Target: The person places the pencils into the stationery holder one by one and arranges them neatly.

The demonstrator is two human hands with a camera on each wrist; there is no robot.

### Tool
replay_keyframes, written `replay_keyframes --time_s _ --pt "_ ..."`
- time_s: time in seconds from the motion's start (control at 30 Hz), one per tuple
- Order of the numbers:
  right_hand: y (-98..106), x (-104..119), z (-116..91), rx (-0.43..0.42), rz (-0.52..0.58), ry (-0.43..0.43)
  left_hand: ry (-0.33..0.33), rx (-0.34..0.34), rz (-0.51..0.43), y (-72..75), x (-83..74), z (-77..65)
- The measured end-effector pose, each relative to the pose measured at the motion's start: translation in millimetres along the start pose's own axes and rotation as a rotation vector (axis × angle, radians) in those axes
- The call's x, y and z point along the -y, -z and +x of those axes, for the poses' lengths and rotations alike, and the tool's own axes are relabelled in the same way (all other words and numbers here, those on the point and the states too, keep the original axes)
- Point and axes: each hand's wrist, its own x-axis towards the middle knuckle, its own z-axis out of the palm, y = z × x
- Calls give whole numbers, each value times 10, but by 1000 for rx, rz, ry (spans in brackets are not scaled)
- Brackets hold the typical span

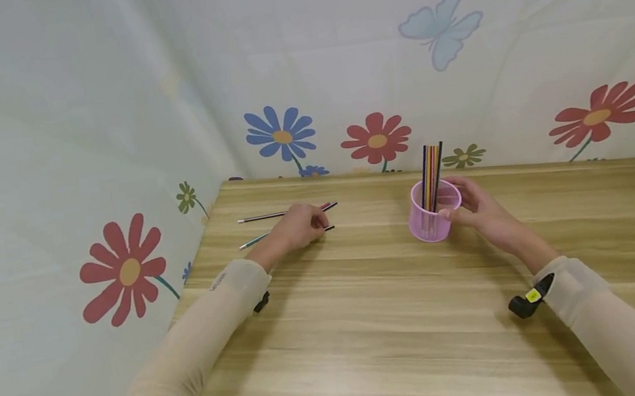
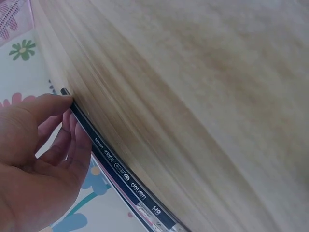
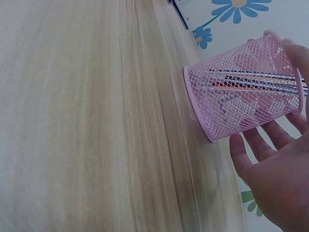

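Note:
My left hand (image 1: 296, 227) is over the loose pencils at the table's left. Its thumb and fingertips pinch the end of a dark pencil (image 2: 118, 166) marked HB, which lies low along the wood. A black pencil (image 1: 259, 218) and a teal one (image 1: 253, 242) stick out from behind that hand. To the right, a pink mesh pen cup (image 3: 207, 104) stands upright on the table. Several pencils (image 1: 430, 174) lean inside it, their upper ends above the rim. My right hand (image 1: 483, 214) holds the cup from its right side, thumb at the near rim.
The wood-grain table (image 1: 337, 332) meets a white flowered curtain (image 1: 320, 54) along its back and left edges. A band with a small black device (image 1: 527, 302) is on the right wrist. Bare wood lies between the pencils and the cup.

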Motion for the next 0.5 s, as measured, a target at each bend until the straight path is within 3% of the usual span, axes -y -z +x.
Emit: replay_keyframes --time_s 0.5 --pt "30 -95 16 2 -3 31 -39 16 -7 -3 74 52"
